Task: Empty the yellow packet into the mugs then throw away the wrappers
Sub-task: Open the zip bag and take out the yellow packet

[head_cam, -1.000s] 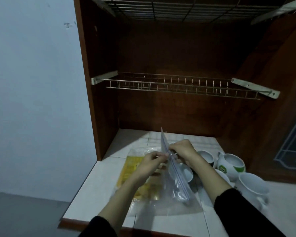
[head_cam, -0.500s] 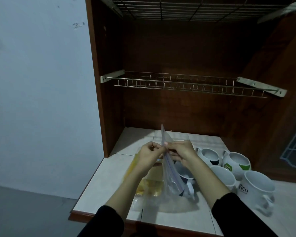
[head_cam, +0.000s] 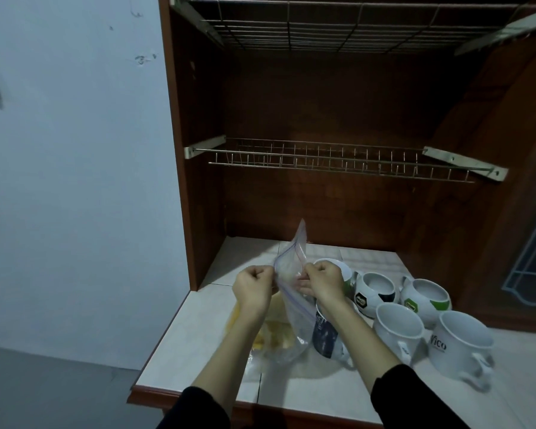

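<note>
A clear zip bag (head_cam: 292,308) stands upright over the tiled counter, with yellow packets (head_cam: 271,334) lying in its lower part. My left hand (head_cam: 254,287) pinches one side of the bag's mouth and my right hand (head_cam: 321,281) pinches the other side, so the zip is parted between them. Several mugs stand to the right: a dark printed mug (head_cam: 325,334) right behind the bag, a white mug (head_cam: 398,328), a lettered white mug (head_cam: 460,342), a football-patterned mug (head_cam: 373,289) and a green-marked round mug (head_cam: 424,297).
The white tiled counter (head_cam: 195,335) ends at a wooden front edge (head_cam: 155,397). A brown cabinet with a wire dish rack (head_cam: 338,161) rises behind. A pale wall (head_cam: 75,181) is at the left. Another mug rim (head_cam: 336,264) shows behind my right hand.
The bag has been lifted more upright and my two hands have drawn apart at its mouth, opening the zip. The view has shifted left and down, showing more mugs.
</note>
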Available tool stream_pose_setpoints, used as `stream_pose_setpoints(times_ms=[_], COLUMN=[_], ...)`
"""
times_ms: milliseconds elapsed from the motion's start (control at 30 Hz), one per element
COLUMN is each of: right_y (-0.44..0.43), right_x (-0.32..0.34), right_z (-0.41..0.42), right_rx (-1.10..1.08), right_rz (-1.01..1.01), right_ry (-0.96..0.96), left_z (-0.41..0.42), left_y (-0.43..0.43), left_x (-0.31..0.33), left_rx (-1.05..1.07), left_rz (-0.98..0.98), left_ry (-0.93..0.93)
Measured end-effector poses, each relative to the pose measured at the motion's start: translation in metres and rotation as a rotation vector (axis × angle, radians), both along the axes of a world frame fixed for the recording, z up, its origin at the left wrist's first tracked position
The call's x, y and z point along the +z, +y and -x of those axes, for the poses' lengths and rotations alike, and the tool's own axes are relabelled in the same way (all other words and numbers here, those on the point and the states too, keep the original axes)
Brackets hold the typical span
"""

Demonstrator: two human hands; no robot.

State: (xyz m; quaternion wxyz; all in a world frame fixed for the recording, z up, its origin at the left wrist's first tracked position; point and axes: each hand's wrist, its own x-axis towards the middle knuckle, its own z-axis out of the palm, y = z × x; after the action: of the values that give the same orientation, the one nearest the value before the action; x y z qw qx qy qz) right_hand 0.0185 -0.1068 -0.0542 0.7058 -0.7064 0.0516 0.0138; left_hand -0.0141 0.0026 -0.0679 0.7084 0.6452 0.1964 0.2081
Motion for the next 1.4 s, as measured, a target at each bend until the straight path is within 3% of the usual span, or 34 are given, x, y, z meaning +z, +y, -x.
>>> stream_pose_setpoints(times_ms=[100,233,333,433,500,600,867,1000,1067,1233,1300,1400], right_y=[-0.003,0.002,0.005,0.000,-0.005,-0.012,-0.011,0.009,0.016,0.038,0.051,0.063], right_x=[0.000,0.008,0.020,0.033,0.040,0.048,0.074,0.070,0.056,0.019,0.012,-0.004], right_z=[-0.002,0.000,0.003,0.002,-0.001,-0.005,-0.005,0.002,0.002,0.008,0.014,0.008], right_rx=[-0.019,0.089,0.115,0.093,0.090,0.079,0.129,0.221,0.259,0.226,0.217,0.280], right_rz=[0.120,0.613,0.882,0.921,0.921,0.897,0.634,0.504,0.568,1.108,1.163,1.098], right_ry=[-0.105,-0.265,-0.275,-0.224,-0.194,-0.178,-0.149,-0.091,-0.052,-0.263,-0.300,-0.111], left_z=[0.003,0.001,0.000,-0.001,-0.002,-0.002,0.010,0.018,0.019,0.016,0.012,0.011], left_y=[0.007,0.008,0.010,0.022,0.035,0.056,0.099,0.085,0.075,0.053,0.049,0.049], left_x=[0.002,0.009,0.019,0.038,0.049,0.071,0.146,0.149,0.127,0.064,0.053,0.046], left_rx=[-0.011,-0.150,-0.181,-0.206,-0.197,-0.047,0.234,0.187,0.070,-0.113,-0.119,-0.127], left_rz=[-0.110,-0.593,-0.720,-0.800,-1.001,-1.180,-1.281,-1.373,-1.408,-1.311,-1.282,-1.222], left_ry=[0.003,0.071,0.210,0.388,0.513,0.508,0.410,0.387,0.424,0.510,0.508,0.512])
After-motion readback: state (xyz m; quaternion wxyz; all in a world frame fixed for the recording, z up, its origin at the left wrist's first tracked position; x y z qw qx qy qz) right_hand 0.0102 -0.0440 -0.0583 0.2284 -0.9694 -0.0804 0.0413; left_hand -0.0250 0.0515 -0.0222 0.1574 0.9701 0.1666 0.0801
